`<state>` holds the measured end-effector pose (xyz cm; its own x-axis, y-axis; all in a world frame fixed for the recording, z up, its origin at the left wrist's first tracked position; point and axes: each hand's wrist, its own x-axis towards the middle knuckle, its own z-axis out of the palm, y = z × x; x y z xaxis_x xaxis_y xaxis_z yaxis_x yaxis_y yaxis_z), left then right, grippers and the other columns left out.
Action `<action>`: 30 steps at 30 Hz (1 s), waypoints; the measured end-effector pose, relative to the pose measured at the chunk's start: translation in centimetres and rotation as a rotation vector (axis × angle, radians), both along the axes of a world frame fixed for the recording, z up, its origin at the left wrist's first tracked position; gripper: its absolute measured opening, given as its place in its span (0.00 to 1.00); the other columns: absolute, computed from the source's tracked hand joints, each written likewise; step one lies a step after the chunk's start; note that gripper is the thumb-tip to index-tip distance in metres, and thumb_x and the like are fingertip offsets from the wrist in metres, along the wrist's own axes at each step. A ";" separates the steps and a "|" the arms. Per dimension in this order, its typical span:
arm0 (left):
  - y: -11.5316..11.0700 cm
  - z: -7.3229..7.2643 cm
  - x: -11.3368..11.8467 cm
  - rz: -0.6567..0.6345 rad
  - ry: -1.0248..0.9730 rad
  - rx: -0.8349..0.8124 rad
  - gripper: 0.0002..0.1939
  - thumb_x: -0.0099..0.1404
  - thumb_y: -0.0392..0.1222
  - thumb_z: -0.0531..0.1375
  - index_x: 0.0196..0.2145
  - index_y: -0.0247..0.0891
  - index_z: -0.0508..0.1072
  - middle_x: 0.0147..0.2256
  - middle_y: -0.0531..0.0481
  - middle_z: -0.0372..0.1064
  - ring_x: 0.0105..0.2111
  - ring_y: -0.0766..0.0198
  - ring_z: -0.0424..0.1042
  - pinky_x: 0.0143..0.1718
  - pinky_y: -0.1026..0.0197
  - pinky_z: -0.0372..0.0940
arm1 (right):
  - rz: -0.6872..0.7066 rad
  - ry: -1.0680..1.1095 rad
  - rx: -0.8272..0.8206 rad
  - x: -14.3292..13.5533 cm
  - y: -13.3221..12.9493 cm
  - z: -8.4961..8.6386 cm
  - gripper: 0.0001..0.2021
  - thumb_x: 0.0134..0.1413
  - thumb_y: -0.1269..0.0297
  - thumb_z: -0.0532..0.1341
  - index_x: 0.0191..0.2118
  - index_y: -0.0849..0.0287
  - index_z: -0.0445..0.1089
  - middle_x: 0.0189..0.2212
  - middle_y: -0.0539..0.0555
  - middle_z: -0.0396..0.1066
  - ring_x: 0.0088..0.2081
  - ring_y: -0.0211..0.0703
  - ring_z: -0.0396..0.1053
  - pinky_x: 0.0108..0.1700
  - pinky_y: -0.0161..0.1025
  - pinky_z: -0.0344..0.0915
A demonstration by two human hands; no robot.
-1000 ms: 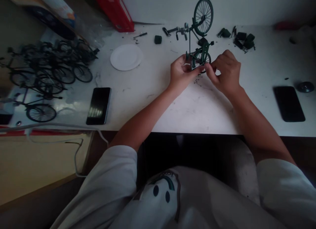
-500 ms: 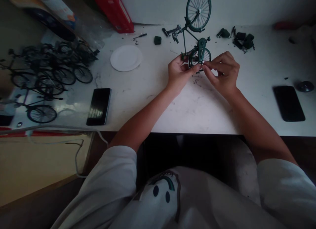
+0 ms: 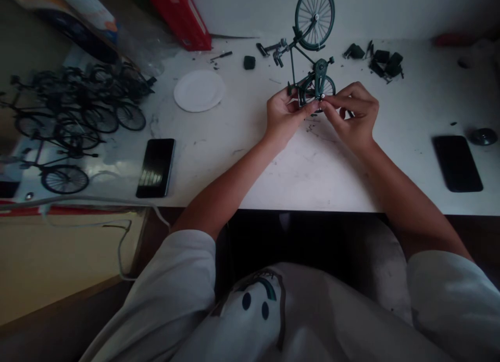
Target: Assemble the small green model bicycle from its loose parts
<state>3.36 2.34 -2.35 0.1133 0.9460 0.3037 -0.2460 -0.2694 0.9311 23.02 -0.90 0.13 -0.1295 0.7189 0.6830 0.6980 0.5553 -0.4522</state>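
1. The dark green, thin-framed model bicycle (image 3: pixel 321 70) is at the far middle of the white, marked tabletop (image 3: pixel 297 169), its spoked far wheel (image 3: pixel 316 17) raised and its near wheel between my hands.
2. My left hand (image 3: pixel 282 114) holds the near-wheel end from the left, thumb in front, in a narrow grip.
3. My right hand (image 3: pixel 359 114) pinches narrowly, thumb and forefinger, at the small silver fitting (image 3: pixel 323 96) by that wheel's hub; I can't tell how firmly.
4. I judge it light and fairly stiff, but the spokes look easily bent. The frame beside the near wheel seems the best hold; the smooth little fitting could slip from my fingertips.
5. Left of it sits a round white plate (image 3: pixel 199 91); to the right, loose dark green pieces (image 3: pixel 392 65).
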 end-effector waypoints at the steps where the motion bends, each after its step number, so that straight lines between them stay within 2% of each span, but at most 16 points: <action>1: -0.1 0.0 0.0 -0.001 -0.004 0.004 0.24 0.68 0.50 0.80 0.54 0.40 0.79 0.53 0.47 0.82 0.62 0.52 0.83 0.72 0.40 0.74 | 0.000 0.010 -0.005 -0.1 -0.1 0.0 0.28 0.77 0.31 0.59 0.54 0.45 0.87 0.40 0.62 0.81 0.44 0.59 0.81 0.38 0.52 0.83; 6: -0.2 0.2 0.1 0.018 0.037 0.005 0.27 0.67 0.56 0.80 0.57 0.42 0.80 0.54 0.45 0.83 0.63 0.52 0.83 0.70 0.42 0.76 | 0.034 0.071 -0.007 -0.3 -0.1 0.3 0.30 0.75 0.28 0.59 0.52 0.46 0.88 0.40 0.61 0.82 0.40 0.56 0.81 0.37 0.52 0.82; 9: -0.1 0.2 0.2 0.035 0.051 0.010 0.31 0.66 0.60 0.79 0.60 0.46 0.79 0.53 0.44 0.83 0.62 0.50 0.83 0.68 0.42 0.78 | 0.019 0.044 -0.012 0.0 0.0 0.7 0.30 0.74 0.27 0.59 0.51 0.46 0.87 0.39 0.61 0.82 0.42 0.57 0.81 0.36 0.51 0.82; 11: -0.1 0.1 0.3 0.047 0.052 0.006 0.31 0.66 0.60 0.79 0.60 0.47 0.80 0.52 0.44 0.84 0.59 0.51 0.84 0.67 0.43 0.79 | 0.003 0.005 -0.015 0.3 0.1 1.0 0.29 0.74 0.28 0.60 0.54 0.45 0.86 0.40 0.61 0.84 0.44 0.58 0.81 0.37 0.50 0.82; 14: -0.1 -0.3 0.4 0.084 0.070 0.011 0.28 0.66 0.58 0.79 0.56 0.45 0.80 0.49 0.45 0.84 0.55 0.52 0.85 0.65 0.44 0.79 | 0.028 -0.058 0.033 1.0 0.5 1.2 0.27 0.76 0.31 0.60 0.58 0.44 0.84 0.42 0.61 0.86 0.45 0.59 0.83 0.44 0.54 0.84; 17: 0.1 -1.1 0.5 0.127 0.099 0.055 0.23 0.68 0.56 0.78 0.52 0.42 0.80 0.45 0.46 0.83 0.51 0.54 0.85 0.61 0.46 0.80 | 0.096 -0.116 0.108 1.6 0.8 1.4 0.26 0.78 0.33 0.58 0.54 0.45 0.86 0.44 0.61 0.87 0.45 0.60 0.84 0.52 0.61 0.82; 20: 0.7 -2.3 0.5 0.156 0.135 0.127 0.22 0.70 0.59 0.76 0.50 0.41 0.79 0.44 0.46 0.82 0.47 0.56 0.85 0.55 0.49 0.82 | 0.074 -0.230 0.028 1.8 0.8 1.9 0.27 0.76 0.31 0.59 0.53 0.45 0.86 0.46 0.61 0.86 0.50 0.64 0.83 0.55 0.62 0.80; 24: 1.5 -3.4 0.5 0.211 0.197 0.202 0.22 0.73 0.60 0.73 0.52 0.43 0.78 0.43 0.48 0.80 0.43 0.58 0.86 0.49 0.54 0.82 | 0.031 -0.308 -0.021 1.6 0.4 2.6 0.27 0.77 0.30 0.56 0.50 0.44 0.84 0.44 0.60 0.85 0.52 0.65 0.80 0.52 0.59 0.79; 28: 1.0 -3.1 0.5 0.237 0.217 0.250 0.19 0.74 0.56 0.73 0.53 0.44 0.78 0.44 0.49 0.81 0.40 0.61 0.85 0.45 0.57 0.81 | 0.033 -0.270 -0.033 1.0 0.2 2.6 0.29 0.78 0.30 0.53 0.42 0.46 0.80 0.39 0.61 0.82 0.47 0.62 0.78 0.47 0.57 0.75; 30: 0.4 -2.8 0.7 0.241 0.219 0.263 0.17 0.74 0.54 0.73 0.54 0.45 0.78 0.45 0.49 0.82 0.40 0.62 0.85 0.44 0.59 0.81 | 0.020 -0.232 -0.043 0.5 0.0 2.4 0.33 0.79 0.29 0.49 0.35 0.48 0.76 0.34 0.61 0.79 0.42 0.59 0.77 0.45 0.56 0.72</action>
<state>4.07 2.72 -5.18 -0.0133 0.8469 0.5316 0.0498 -0.5304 0.8463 23.56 -0.88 2.52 -0.2939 0.7422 0.6023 0.7749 0.5539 -0.3045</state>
